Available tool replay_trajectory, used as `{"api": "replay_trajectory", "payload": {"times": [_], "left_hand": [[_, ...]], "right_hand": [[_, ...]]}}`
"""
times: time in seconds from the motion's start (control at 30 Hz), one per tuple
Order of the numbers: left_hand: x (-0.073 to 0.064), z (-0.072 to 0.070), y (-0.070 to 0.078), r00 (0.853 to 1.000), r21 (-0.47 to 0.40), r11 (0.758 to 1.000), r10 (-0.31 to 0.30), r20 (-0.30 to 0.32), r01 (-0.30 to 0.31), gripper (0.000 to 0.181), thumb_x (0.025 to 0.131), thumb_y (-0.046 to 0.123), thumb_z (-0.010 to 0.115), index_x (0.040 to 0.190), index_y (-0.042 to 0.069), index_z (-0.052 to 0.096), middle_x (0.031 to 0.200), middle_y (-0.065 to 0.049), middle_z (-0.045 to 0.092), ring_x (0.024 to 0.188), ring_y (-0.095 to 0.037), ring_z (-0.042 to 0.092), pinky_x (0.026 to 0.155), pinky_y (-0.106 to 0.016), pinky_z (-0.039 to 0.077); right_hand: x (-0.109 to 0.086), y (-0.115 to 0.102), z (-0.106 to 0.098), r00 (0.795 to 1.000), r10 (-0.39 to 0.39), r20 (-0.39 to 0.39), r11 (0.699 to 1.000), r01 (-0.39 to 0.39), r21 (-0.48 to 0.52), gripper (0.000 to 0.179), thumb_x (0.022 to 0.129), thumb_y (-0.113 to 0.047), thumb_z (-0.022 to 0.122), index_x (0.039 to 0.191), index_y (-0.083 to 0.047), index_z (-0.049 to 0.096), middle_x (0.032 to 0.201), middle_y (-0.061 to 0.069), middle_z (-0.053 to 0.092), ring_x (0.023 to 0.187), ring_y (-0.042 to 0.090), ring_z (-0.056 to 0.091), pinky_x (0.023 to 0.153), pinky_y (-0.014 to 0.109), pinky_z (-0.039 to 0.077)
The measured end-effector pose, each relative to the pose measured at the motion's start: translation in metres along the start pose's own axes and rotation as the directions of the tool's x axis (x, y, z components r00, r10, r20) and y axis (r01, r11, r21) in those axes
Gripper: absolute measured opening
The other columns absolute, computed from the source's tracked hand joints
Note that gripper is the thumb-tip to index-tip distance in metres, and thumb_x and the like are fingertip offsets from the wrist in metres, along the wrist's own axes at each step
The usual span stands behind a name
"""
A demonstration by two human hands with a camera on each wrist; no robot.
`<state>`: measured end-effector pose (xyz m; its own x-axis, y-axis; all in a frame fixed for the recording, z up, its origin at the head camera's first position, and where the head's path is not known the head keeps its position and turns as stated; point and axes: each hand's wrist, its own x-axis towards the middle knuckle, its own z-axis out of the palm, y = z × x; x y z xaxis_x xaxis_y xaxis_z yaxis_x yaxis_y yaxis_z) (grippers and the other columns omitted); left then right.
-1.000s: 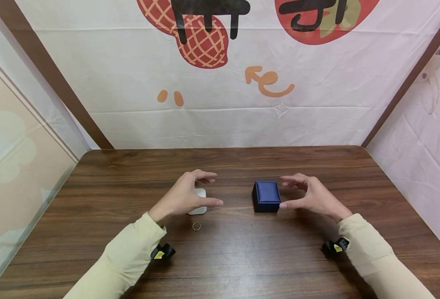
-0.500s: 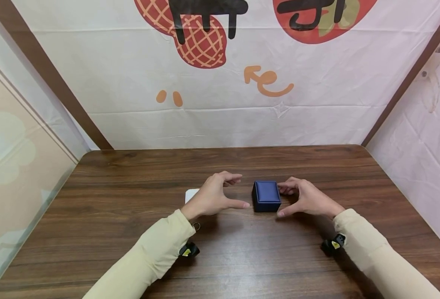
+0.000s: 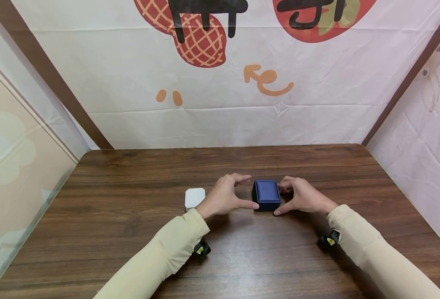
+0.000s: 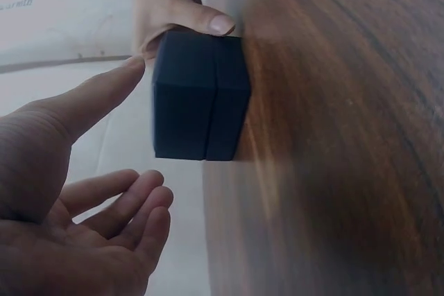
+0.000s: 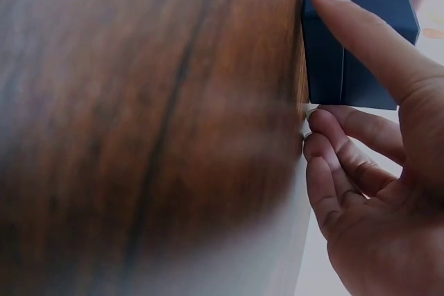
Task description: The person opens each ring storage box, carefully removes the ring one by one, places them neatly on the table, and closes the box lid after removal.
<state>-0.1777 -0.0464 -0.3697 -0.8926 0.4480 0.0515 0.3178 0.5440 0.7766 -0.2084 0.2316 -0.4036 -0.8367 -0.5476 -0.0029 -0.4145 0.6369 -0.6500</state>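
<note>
A small blue jewellery box (image 3: 267, 193) stands closed on the table, a seam running round it between lid and base. My right hand (image 3: 303, 197) is at its right side, thumb across the front corner and bent fingers (image 5: 340, 143) against the side. On the other side, my left hand (image 3: 229, 197) is spread, its thumb tip right at the front left corner. The left fingers (image 4: 125, 206) stay apart from the box, with nothing held. In the left wrist view, the right thumb (image 4: 205, 17) lies along the box's edge.
A white block with cut corners (image 3: 195, 197) lies on the wooden table (image 3: 130, 249), partly behind my left wrist. A printed cloth (image 3: 223, 124) hangs beyond the table's far edge. Each wrist carries a small black camera (image 3: 202, 248).
My left hand has moved right, away from the white block and up to the jewellery box. My right hand has edged left onto the box. My left sleeve now covers the gold-coloured ring.
</note>
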Motion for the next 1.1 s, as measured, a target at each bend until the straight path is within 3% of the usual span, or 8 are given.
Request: {"api": "replay_trajectory", "payload": {"times": [0.33,0.8,1.1], "left_hand": [[0.006,0.014,-0.002,1.000,0.055,0.998,-0.016,-0.019,0.017,0.077,0.075,0.031,0.092,0.141,0.007,0.060,0.139,-0.008,0.061,0.126,-0.033,0.052,0.106,-0.046,0.041],[0.011,0.015,-0.006,0.996,0.109,0.990,0.091,0.025,-0.093,0.070,0.082,0.030,0.087,0.139,0.000,0.058,0.133,-0.016,0.062,0.125,-0.032,0.055,0.108,-0.047,0.040],[0.009,0.015,-0.008,0.996,0.158,0.985,0.063,0.056,-0.071,0.073,0.087,0.038,0.082,0.146,0.005,0.053,0.144,-0.011,0.054,0.136,-0.033,0.045,0.111,-0.049,0.037]], "right_hand": [[0.003,-0.002,0.001,0.999,-0.044,-0.014,0.999,0.043,-0.033,0.062,0.067,-0.036,0.096,0.115,-0.003,0.074,0.094,-0.005,0.060,0.085,0.017,0.057,0.075,0.033,0.048],[0.002,-0.005,0.000,0.999,-0.039,-0.001,0.998,0.039,-0.043,0.055,0.067,-0.034,0.096,0.110,-0.007,0.075,0.094,-0.005,0.059,0.083,0.017,0.055,0.072,0.029,0.046],[0.002,-0.007,-0.001,0.999,-0.048,0.007,0.998,0.048,-0.028,0.051,0.068,-0.032,0.096,0.109,-0.010,0.075,0.093,-0.002,0.059,0.082,0.019,0.054,0.071,0.028,0.044]]}}
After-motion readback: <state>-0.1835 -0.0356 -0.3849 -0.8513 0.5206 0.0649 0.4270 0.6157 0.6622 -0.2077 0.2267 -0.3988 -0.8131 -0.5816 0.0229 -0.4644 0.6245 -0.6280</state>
